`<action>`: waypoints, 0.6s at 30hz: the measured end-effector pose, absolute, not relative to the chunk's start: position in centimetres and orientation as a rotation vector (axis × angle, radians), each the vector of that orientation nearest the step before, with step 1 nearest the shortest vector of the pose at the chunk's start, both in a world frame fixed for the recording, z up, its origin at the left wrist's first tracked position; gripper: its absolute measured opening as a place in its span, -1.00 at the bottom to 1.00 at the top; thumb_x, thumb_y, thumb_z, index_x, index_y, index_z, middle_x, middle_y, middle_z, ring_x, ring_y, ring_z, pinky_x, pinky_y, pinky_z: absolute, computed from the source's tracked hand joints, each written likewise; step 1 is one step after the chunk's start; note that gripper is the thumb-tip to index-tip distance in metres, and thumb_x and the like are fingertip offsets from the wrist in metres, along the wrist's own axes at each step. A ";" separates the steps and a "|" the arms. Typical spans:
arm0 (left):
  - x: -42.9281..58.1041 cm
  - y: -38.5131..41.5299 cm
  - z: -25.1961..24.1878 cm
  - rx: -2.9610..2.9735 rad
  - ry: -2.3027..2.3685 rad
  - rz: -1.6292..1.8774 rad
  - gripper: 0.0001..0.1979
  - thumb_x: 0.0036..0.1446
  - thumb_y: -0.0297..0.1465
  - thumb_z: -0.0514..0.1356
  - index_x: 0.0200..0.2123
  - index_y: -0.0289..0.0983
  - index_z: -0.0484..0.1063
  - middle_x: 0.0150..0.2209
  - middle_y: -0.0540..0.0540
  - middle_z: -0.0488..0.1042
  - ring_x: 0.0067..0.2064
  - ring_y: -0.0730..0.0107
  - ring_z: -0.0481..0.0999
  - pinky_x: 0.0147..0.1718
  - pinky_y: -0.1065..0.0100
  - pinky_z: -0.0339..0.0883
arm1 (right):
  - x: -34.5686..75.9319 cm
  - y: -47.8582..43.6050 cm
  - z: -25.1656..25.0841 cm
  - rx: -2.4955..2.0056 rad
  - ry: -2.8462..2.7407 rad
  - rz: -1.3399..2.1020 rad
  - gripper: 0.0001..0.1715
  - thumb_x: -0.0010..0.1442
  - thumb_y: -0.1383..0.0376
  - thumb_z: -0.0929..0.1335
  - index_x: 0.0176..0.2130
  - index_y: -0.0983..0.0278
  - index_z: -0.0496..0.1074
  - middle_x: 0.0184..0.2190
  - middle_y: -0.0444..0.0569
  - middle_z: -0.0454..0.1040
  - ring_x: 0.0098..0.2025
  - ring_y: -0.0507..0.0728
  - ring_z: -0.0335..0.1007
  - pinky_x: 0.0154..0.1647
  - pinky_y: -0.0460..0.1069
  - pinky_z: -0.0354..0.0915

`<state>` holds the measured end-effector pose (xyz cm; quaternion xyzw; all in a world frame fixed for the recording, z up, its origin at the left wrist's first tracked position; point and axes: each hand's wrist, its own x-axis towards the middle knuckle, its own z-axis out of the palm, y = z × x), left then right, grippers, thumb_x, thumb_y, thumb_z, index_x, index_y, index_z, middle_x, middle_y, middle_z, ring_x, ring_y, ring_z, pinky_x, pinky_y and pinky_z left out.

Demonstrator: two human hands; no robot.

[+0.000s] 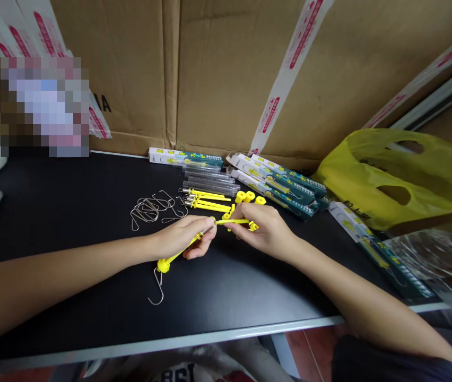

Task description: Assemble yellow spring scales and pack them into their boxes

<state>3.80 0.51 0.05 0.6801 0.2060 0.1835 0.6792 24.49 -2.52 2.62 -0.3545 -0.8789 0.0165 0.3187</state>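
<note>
Two yellow parts meet between your hands, above the counter.
From the left, a wire hook extends from the yellow rod your left hand pinches; your right hand grips a yellow strip. Fingers partly hide the contact, but it looks like fitting, calling for steady alignment.
</note>
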 end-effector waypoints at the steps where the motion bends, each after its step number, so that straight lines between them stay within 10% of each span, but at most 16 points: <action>1: 3.8 0.6 0.1 1.531 0.457 0.409 -0.62 0.29 -0.20 -0.16 -0.52 -0.24 0.13 -0.75 0.10 0.20 -0.69 0.54 0.12 -0.61 0.46 0.07 | 24.6 -2.5 2.6 -0.929 -2.323 0.010 -0.80 0.24 0.27 0.33 -0.42 0.30 0.34 -0.55 -0.10 0.43 -0.53 -0.01 0.31 -0.50 -0.13 0.18; 18: 3.9 0.2 0.0 1.476 0.466 0.322 -0.55 0.27 -0.07 -0.11 -0.50 -0.28 0.20 -0.70 0.08 0.25 -0.70 0.59 0.17 -0.71 0.53 0.04 | 25.5 -1.9 1.7 -0.887 -2.342 -0.395 -0.75 0.24 0.40 0.27 -0.11 0.23 0.44 -0.21 0.03 0.50 -0.17 0.10 0.45 -0.19 -0.02 0.36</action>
